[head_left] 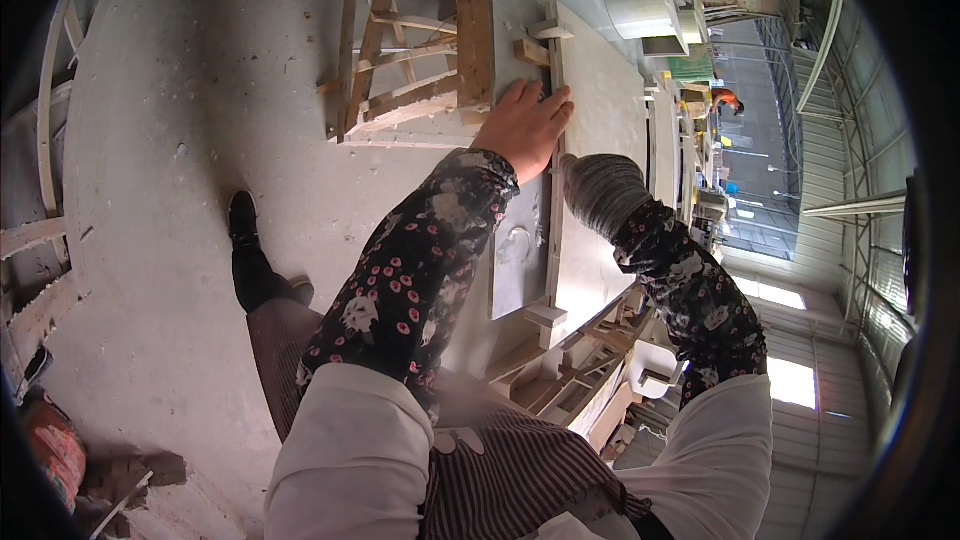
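Two hands: left hand [525, 125] flat, open on panel [600, 120] edge; right hand [600, 190] (gloved) grip unclear.

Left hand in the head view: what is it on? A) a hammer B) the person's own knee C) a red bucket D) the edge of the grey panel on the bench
D: the bare left hand lies flat, fingers spread, on the edge of the grey panel, beside the wooden frame.

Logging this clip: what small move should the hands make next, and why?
Probably slide the gloved right hand further along the grey panel. The bare left hand already lies flat on the panel's edge, steadying it, and the right hand rests on its face just behind.
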The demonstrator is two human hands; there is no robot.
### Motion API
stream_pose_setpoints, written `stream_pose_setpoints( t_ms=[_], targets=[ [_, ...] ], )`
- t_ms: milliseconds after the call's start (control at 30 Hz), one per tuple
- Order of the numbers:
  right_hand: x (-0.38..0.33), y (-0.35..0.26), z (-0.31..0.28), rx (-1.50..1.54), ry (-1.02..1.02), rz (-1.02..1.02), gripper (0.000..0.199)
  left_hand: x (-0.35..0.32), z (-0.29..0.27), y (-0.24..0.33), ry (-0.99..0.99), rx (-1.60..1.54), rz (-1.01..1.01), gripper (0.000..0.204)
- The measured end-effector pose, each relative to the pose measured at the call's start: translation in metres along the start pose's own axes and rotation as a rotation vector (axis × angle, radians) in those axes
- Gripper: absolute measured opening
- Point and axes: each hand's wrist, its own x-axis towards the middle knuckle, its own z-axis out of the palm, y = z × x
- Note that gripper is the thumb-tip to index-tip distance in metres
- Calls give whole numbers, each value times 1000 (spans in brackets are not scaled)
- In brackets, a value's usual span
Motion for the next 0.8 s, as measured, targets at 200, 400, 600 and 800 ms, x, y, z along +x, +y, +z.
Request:
stream_pose_setpoints(
  t_ms=[200,400,600,800],
  targets=[
    [-17,-9,5,-35,-21,-19,17,2,-1,1,-28,19,-8,43],
    [9,8,1,-37,204,17,14,2,-3,0,-55,-11,-13,48],
    [-4,0,12,-81,68,-2,13,3,-2,-2,-75,-3,-7,50],
    [-40,-20,18,13,-34,-31,20,4,-2,-2,-114,43,-8,55]
  ],
)
